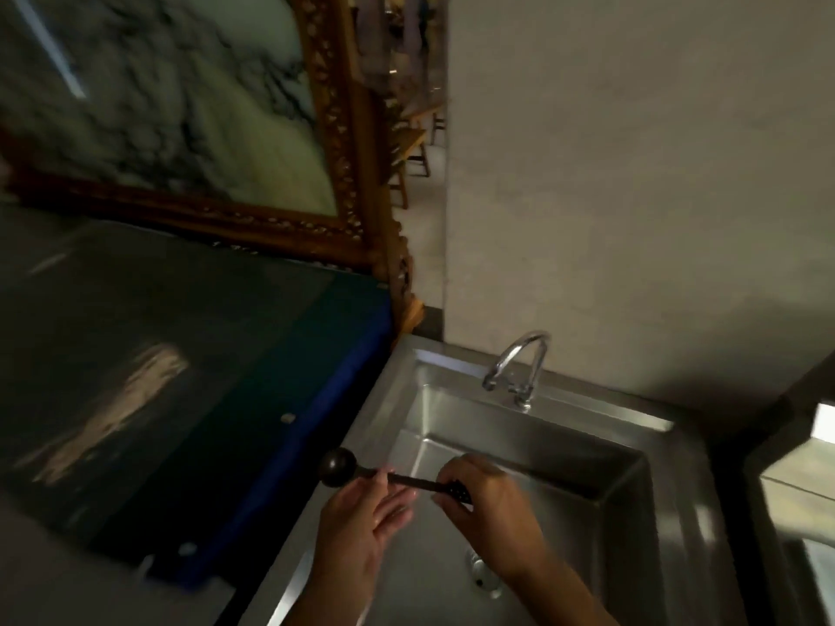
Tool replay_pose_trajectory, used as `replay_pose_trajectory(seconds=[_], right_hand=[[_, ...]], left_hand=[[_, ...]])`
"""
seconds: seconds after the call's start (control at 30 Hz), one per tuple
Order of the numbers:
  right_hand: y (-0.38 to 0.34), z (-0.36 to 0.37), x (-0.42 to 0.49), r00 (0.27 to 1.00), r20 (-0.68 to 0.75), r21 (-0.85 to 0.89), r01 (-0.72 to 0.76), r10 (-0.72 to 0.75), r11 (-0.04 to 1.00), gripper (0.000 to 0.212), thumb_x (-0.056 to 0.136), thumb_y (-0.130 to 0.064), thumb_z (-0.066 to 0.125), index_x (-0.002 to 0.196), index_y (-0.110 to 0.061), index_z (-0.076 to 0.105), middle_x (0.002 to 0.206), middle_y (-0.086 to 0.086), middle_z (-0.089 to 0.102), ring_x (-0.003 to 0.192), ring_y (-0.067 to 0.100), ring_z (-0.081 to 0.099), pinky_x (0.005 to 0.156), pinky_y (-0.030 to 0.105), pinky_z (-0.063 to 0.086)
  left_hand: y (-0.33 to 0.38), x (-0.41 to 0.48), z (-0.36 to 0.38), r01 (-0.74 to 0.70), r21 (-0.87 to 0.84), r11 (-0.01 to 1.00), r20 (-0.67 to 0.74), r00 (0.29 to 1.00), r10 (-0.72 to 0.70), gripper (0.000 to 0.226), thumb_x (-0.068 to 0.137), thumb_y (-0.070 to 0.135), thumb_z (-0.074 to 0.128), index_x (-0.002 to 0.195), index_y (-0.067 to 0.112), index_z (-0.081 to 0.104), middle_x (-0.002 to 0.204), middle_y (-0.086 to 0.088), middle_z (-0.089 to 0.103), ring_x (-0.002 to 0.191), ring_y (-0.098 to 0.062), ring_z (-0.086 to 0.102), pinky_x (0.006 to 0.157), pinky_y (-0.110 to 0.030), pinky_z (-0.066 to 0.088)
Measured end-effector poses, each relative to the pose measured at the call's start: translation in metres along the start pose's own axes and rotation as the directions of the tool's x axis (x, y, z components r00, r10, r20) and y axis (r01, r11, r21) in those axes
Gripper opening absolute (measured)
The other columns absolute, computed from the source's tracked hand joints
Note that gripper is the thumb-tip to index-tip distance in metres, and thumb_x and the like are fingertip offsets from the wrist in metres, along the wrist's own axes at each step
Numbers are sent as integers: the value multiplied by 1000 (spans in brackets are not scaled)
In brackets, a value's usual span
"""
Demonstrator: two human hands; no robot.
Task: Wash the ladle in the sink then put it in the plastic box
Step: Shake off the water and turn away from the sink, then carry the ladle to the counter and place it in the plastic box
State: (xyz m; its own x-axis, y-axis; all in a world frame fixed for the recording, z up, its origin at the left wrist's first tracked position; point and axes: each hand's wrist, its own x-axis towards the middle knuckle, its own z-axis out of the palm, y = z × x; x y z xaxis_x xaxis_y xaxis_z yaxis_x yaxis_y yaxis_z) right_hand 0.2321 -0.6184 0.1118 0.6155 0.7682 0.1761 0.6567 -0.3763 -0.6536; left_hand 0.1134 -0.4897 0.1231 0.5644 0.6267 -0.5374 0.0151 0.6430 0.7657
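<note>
A small dark ladle (338, 466) lies level over the left side of the steel sink (623, 499), its round bowl pointing left past the rim. My right hand (483, 503) is closed around the end of the handle. My left hand (361, 517) holds the shaft near the bowl with thumb and fingers, the other fingers spread and wet-looking. The curved tap (519, 368) stands at the back of the sink; no water stream shows. The plastic box is not in view.
Left of the sink stands a dark glass-topped case with a blue edge (316, 436). Behind it leans a marble slab in a carved wooden frame (348, 142). A plain wall rises behind the tap. The drain (481, 576) sits in the basin floor.
</note>
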Motion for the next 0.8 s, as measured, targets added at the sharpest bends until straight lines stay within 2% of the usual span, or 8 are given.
replay_pose_trajectory(seconds=[0.07,0.17,0.3,0.43,0.63,0.73,0.8], right_hand=[[-14,17,5,996,45,45,74,-76,996,5,81,-27,69,84,-26,64,88,-10,59,77,2,58,68,14,45],[-42,49,9,975,117,101,176,-187,979,3,83,-27,68,86,-26,67,91,-8,59,82,6,59,73,18,49],[-95,95,12,912,246,132,305,-329,943,6,83,-27,66,89,-25,68,93,-5,58,87,11,58,76,24,50],[-155,136,2,836,308,195,411,-454,890,13,83,-26,67,95,-23,66,100,-3,57,91,11,57,79,26,51],[-249,192,-48,696,364,291,547,-619,785,8,82,-21,66,89,-22,61,95,-4,54,86,12,57,77,28,51],[-297,222,-89,630,374,325,598,-680,733,7,82,-22,66,88,-23,62,92,-4,54,82,12,56,74,30,52],[-322,238,-116,611,372,349,605,-699,715,7,82,-21,66,87,-23,62,90,-4,54,81,13,56,72,31,52]], left_hand=[[2,-10,-24,-25,-74,997,-69,997,19,21,95,15,54,100,0,68,83,-20,75,76,-29,75,62,-31,58],[6,-29,-68,-92,-137,986,-205,977,62,22,96,13,52,100,-5,64,65,-15,72,59,-22,71,52,-27,56],[13,-60,-129,-180,-207,962,-396,914,86,21,97,14,52,102,0,68,84,-19,77,75,-25,76,62,-35,56],[20,-105,-182,-310,-280,908,-527,841,125,20,96,11,53,100,-4,66,81,-20,78,71,-26,77,51,-30,59],[19,-185,-269,-483,-316,817,-651,737,184,19,96,10,52,100,-3,65,83,-18,78,77,-28,77,64,-33,62],[8,-231,-322,-532,-343,774,-685,705,181,19,96,11,53,100,-2,66,83,-18,78,78,-29,77,62,-33,62],[2,-256,-352,-550,-359,755,-702,692,170,18,96,12,53,99,-1,65,83,-18,78,79,-29,77,63,-33,62]])
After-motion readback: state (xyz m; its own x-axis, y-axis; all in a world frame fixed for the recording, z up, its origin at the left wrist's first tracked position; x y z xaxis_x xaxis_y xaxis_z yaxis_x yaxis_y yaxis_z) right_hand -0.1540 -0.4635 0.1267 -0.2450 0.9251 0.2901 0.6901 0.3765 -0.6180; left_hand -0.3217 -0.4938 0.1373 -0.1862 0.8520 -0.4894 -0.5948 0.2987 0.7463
